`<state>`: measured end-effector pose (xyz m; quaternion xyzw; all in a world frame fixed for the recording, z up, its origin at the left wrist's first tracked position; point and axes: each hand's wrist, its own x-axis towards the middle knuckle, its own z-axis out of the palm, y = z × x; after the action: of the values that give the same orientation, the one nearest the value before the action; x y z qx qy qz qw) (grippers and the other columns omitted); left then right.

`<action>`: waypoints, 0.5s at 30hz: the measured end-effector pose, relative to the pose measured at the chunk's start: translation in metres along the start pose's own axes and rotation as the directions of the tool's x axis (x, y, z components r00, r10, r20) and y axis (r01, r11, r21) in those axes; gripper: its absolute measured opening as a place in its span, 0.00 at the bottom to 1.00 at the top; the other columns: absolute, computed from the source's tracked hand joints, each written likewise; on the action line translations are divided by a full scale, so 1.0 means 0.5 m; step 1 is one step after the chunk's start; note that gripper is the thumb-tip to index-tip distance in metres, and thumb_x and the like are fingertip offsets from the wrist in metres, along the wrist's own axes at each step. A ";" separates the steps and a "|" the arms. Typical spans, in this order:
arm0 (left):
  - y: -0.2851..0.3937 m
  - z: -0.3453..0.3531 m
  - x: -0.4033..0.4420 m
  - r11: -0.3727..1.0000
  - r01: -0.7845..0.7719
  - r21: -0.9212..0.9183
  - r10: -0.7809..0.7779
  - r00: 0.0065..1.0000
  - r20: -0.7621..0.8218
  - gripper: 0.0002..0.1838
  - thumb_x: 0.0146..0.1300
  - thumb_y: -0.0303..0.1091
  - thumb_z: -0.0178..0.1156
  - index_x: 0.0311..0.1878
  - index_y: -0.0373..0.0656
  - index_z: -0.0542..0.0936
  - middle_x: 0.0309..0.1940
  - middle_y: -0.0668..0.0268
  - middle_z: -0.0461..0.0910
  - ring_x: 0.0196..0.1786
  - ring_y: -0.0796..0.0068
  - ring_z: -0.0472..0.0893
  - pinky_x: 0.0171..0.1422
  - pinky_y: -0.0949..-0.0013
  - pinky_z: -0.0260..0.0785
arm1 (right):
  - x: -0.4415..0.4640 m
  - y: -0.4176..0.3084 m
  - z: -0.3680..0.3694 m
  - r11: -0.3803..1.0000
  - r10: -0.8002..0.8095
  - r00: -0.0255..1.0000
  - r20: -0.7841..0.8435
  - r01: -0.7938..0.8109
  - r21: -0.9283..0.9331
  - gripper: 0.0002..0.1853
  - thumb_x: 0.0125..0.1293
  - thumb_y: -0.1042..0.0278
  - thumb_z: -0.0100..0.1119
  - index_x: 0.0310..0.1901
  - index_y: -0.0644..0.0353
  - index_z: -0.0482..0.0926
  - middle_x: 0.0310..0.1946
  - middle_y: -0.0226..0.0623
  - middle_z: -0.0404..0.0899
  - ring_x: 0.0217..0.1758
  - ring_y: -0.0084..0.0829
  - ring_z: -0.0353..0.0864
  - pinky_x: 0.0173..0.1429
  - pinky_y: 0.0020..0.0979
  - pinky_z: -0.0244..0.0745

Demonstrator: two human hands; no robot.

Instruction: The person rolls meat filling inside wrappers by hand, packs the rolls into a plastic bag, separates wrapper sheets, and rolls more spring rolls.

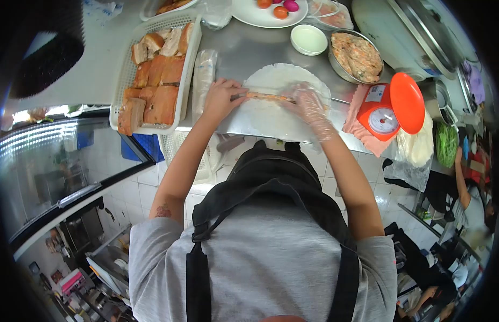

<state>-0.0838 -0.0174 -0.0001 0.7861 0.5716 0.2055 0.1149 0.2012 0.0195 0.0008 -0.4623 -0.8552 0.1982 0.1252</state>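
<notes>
A round, thin white wrapper sheet (271, 75) lies flat on the steel counter. Across it runs a narrow strip of orange-flecked minced filling (268, 97). My left hand (223, 98), bare, is closed at the strip's left end on a slim tool with a dark end (237, 97); its kind is not clear. At the right end of the strip is my right hand (305, 105) in a clear plastic glove, low over the sheet. Motion smears its fingers, so its grip does not show. A steel bowl of minced filling (356, 57) stands beyond it at the right.
Left of the sheet stand a white basket of roasted pork slabs (157, 75) and a plastic-wrapped roll (205, 80). A pale bowl (308, 40) and a white plate (249, 13) sit behind. An orange scale (379, 114) rests on a pink cloth (357, 110) at the right.
</notes>
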 end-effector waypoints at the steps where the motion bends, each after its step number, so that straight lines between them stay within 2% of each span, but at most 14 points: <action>1: 0.001 -0.001 0.001 1.000 0.001 -0.014 -0.001 1.000 0.001 0.16 0.53 0.43 0.74 0.46 0.55 0.90 0.41 0.73 0.83 0.46 0.67 0.76 0.56 0.63 0.70 | -0.023 0.023 -0.018 1.000 0.019 1.000 -0.018 -0.019 -0.010 0.16 0.60 0.50 0.68 0.46 0.46 0.88 0.43 0.39 0.84 0.55 0.42 0.78 0.62 0.44 0.73; 7: 0.000 0.003 0.001 0.999 -0.002 -0.043 0.002 1.000 0.005 0.17 0.52 0.42 0.74 0.47 0.56 0.90 0.42 0.73 0.82 0.48 0.66 0.75 0.56 0.60 0.68 | -0.096 0.106 -0.073 0.984 0.174 0.984 0.022 -0.175 0.045 0.18 0.59 0.50 0.69 0.49 0.43 0.88 0.45 0.37 0.84 0.56 0.41 0.78 0.65 0.41 0.71; 9: 0.008 -0.002 0.007 1.000 0.026 -0.012 -0.025 0.999 0.019 0.17 0.52 0.42 0.73 0.47 0.56 0.90 0.42 0.72 0.82 0.48 0.66 0.76 0.57 0.60 0.68 | -0.107 0.106 -0.070 0.986 0.164 0.985 -0.056 -0.162 0.049 0.19 0.58 0.50 0.70 0.50 0.43 0.88 0.46 0.36 0.84 0.56 0.41 0.78 0.64 0.40 0.71; 12: 0.095 0.003 0.051 0.989 -0.120 -0.087 0.104 0.980 -0.170 0.18 0.51 0.43 0.73 0.48 0.58 0.90 0.41 0.74 0.82 0.49 0.66 0.76 0.57 0.60 0.67 | -0.111 0.077 -0.076 0.991 0.130 0.974 -0.187 -0.124 0.045 0.19 0.57 0.50 0.70 0.51 0.43 0.88 0.46 0.36 0.84 0.54 0.42 0.78 0.63 0.40 0.71; 13: 0.121 0.024 0.063 0.982 -0.160 -0.098 0.145 0.978 -0.150 0.17 0.51 0.44 0.73 0.47 0.58 0.90 0.41 0.74 0.82 0.49 0.67 0.75 0.56 0.60 0.67 | -0.106 0.064 -0.075 0.994 0.111 0.967 -0.228 -0.104 0.042 0.20 0.57 0.50 0.70 0.51 0.43 0.88 0.46 0.36 0.84 0.54 0.42 0.78 0.63 0.41 0.72; 15: 0.160 0.064 0.092 0.964 -0.237 -0.122 0.223 0.968 -0.117 0.16 0.50 0.45 0.74 0.44 0.59 0.90 0.40 0.75 0.81 0.48 0.68 0.75 0.55 0.60 0.67 | -0.083 0.066 -0.056 0.995 0.058 0.981 -0.185 -0.041 0.091 0.19 0.56 0.52 0.71 0.49 0.45 0.88 0.45 0.36 0.85 0.52 0.42 0.78 0.61 0.41 0.72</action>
<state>0.0108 0.0025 0.0135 0.8260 0.4663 0.2956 0.1136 0.2593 0.0073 0.0092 -0.4942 -0.8184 0.1936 0.2202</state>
